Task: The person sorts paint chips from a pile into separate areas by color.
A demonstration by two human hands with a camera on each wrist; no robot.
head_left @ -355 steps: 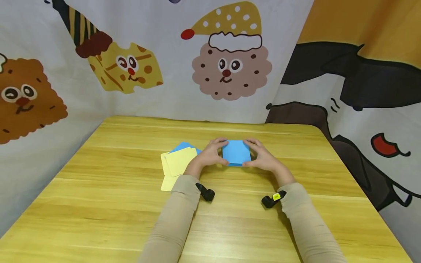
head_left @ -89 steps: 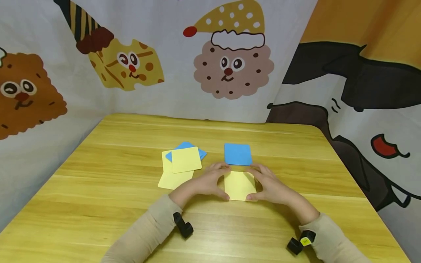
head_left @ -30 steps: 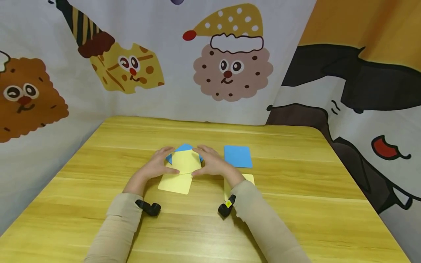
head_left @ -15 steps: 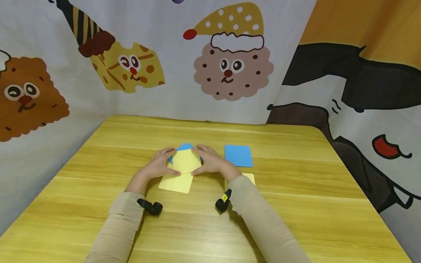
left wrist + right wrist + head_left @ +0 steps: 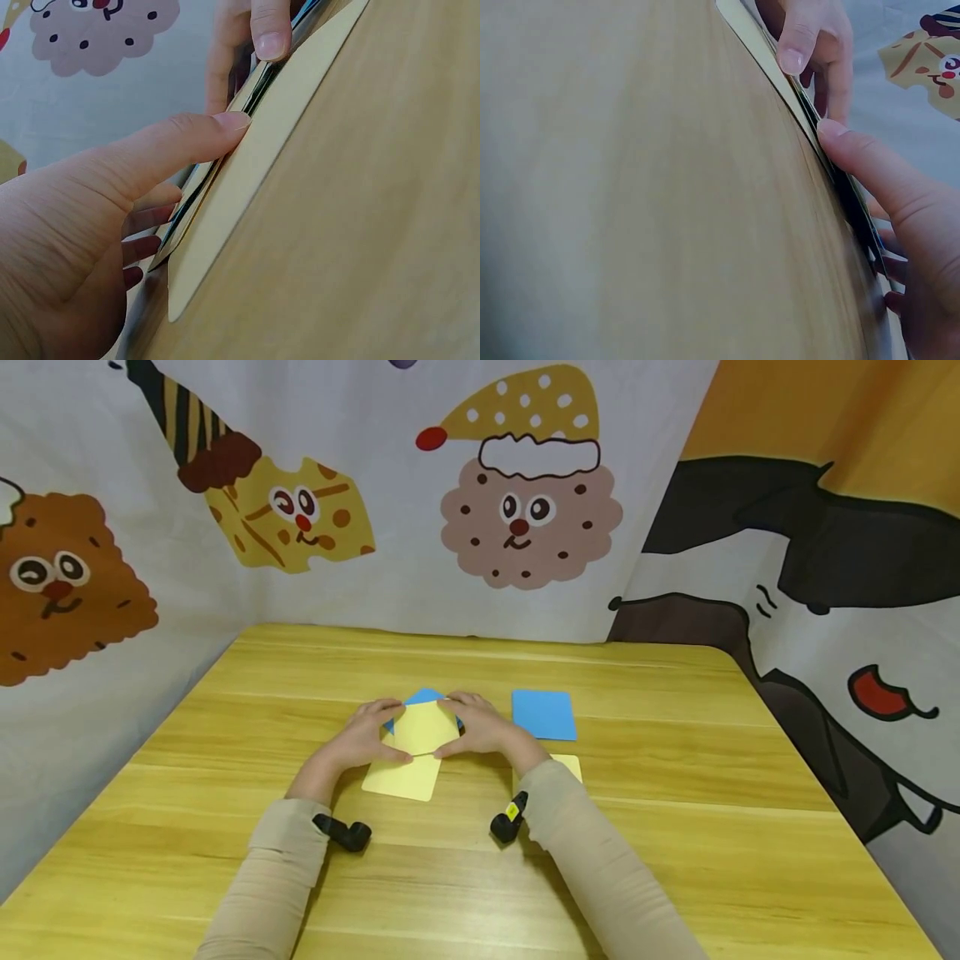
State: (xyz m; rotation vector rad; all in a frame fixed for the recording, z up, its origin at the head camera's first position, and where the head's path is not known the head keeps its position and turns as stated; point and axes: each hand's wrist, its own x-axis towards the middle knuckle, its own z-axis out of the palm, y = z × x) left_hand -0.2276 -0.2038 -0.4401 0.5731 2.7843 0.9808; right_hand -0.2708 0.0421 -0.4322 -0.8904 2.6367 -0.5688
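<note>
Both hands, left hand (image 5: 358,742) and right hand (image 5: 480,732), pinch a pale yellow square card (image 5: 424,727) atop overlapping cards on the yellow wooden table (image 5: 675,827), cartoon-printed curtains (image 5: 315,485) behind.

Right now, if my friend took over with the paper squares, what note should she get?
Left hand and right hand: each pinches a side of the top yellow card on the mixed pile; grip on its edges, thumbs at the near corners.
Under it: a blue card and another yellow card.
Done: one blue card lies alone to the right; one yellow card lies nearer, partly hidden by the right sleeve.
Left: likely the held card and the pile on the wooden table.
</note>
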